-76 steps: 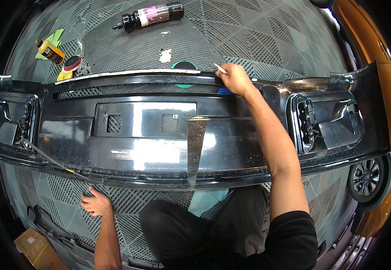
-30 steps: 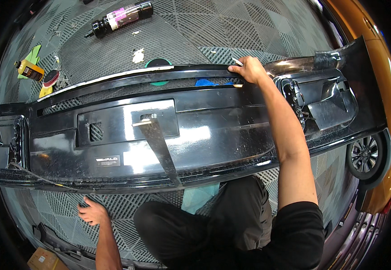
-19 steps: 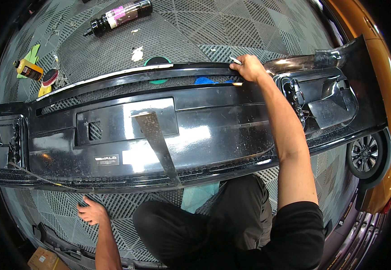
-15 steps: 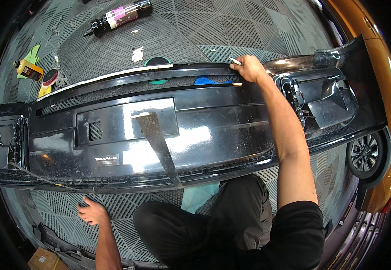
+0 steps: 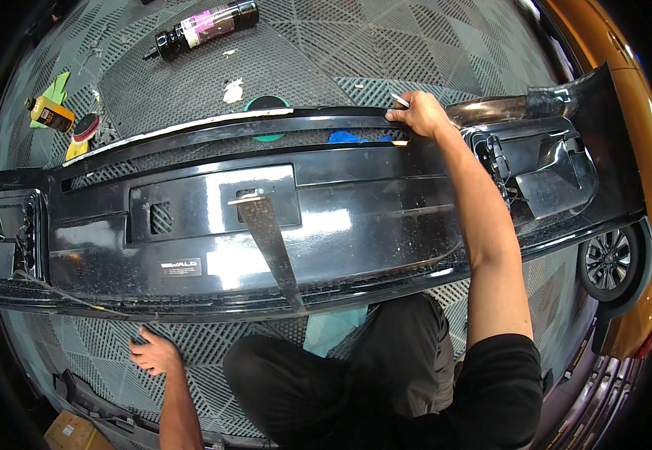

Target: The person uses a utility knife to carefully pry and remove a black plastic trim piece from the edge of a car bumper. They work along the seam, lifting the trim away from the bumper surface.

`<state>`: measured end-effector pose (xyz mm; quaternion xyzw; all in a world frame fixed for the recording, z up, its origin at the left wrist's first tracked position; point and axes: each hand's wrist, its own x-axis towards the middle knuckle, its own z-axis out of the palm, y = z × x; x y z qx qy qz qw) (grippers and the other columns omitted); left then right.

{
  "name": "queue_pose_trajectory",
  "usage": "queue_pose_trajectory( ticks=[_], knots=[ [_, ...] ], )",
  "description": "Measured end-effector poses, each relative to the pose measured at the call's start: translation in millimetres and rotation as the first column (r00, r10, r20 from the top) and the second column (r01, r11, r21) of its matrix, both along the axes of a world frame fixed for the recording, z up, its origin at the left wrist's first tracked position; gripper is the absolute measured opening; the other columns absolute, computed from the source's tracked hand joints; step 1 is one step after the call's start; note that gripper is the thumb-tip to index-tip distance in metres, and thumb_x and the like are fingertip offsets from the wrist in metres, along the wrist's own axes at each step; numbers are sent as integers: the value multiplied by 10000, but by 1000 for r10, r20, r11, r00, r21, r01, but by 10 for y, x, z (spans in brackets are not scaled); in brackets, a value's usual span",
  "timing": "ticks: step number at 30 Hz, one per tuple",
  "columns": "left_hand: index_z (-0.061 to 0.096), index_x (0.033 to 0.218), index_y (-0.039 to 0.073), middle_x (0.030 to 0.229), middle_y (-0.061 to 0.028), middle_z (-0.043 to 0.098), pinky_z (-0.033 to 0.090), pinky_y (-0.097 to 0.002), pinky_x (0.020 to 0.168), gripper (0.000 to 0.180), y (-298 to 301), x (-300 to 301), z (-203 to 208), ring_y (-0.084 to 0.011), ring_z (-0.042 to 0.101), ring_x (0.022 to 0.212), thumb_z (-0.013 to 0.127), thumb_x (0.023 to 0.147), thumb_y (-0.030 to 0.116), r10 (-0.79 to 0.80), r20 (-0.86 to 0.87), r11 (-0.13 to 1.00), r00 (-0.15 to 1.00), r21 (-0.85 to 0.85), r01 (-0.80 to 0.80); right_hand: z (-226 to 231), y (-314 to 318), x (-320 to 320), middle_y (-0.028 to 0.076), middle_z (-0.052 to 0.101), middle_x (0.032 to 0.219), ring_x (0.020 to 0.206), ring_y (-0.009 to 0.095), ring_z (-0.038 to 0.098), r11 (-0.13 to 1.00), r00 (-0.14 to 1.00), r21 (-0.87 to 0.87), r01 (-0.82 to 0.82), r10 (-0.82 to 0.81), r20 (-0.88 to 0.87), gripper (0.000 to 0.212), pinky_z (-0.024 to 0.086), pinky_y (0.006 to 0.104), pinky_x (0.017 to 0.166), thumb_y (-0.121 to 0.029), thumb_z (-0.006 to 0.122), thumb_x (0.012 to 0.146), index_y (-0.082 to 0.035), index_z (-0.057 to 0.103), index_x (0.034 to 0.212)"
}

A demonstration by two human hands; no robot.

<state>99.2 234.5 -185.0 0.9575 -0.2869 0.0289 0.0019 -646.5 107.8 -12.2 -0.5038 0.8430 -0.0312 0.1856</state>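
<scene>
The right hand (image 5: 422,114), upper right of centre, has its grip closed on a small white piece (image 5: 399,100) at the top edge of the black bumper (image 5: 375,199). The left hand (image 5: 155,355), lower left, hangs with fingers parted below the bumper. A dark label (image 5: 181,267) with pale lettering sits left of centre. Glossy and dust-speckled, the bumper spans the frame's middle.

a rectangular sticker (image 5: 181,267) with pale lettering (image 5: 180,265) was seen on the black panel (image 5: 375,204). a pink-and-white label (image 5: 206,25) wrapped the black bottle (image 5: 246,14), and a dark label (image 5: 54,118) the yellow bottle (image 5: 39,110); a small white label (image 5: 68,430) sat on the cardboard box (image 5: 86,437), its print too small to read.
</scene>
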Motion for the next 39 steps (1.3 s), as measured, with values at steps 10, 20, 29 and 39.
queue_pose_trajectory(
  ticks=[10, 20, 29, 39],
  knots=[
    [361, 1581, 195, 1616, -118, 330, 278, -630, 1120, 812, 14, 29, -25, -351, 338, 1460, 308, 1005, 765, -1, 6, 1000, 1000, 11, 1, -121, 111, 40, 217, 726, 878, 903, 429, 690, 982, 963, -112, -150, 119, -242, 431, 524, 513, 792, -503, 729, 908, -82, 752, 999],
    [369, 1575, 213, 1606, -109, 340, 288, -629, 1119, 812, 11, 20, -26, -342, 346, 1456, 331, 993, 778, -5, 16, 1000, 1000, -10, 5, -155, 137, 24, 201, 725, 863, 890, 406, 692, 986, 979, -128, -104, 79, -189, 421, 527, 489, 789, -490, 726, 921, -83, 758, 1026],
    [368, 1577, 209, 1601, -113, 345, 295, -623, 1111, 809, 8, 36, -21, -355, 337, 1463, 343, 995, 771, 1, 19, 1000, 1000, -2, -1, -175, 102, -165, 190, 753, 976, 953, 357, 719, 982, 994, -150, -110, 109, -16, 408, 540, 445, 852, -388, 857, 820, -70, 761, 1058],
    [369, 1577, 194, 1597, -98, 356, 316, -624, 1093, 816, 30, 72, -61, -354, 357, 1441, 346, 997, 768, -8, 19, 1000, 1000, -4, 8, -104, 106, 1, 193, 743, 909, 918, 377, 712, 995, 990, -99, -33, 19, -142, 439, 529, 470, 815, -436, 831, 840, -51, 739, 1028]
  ],
)
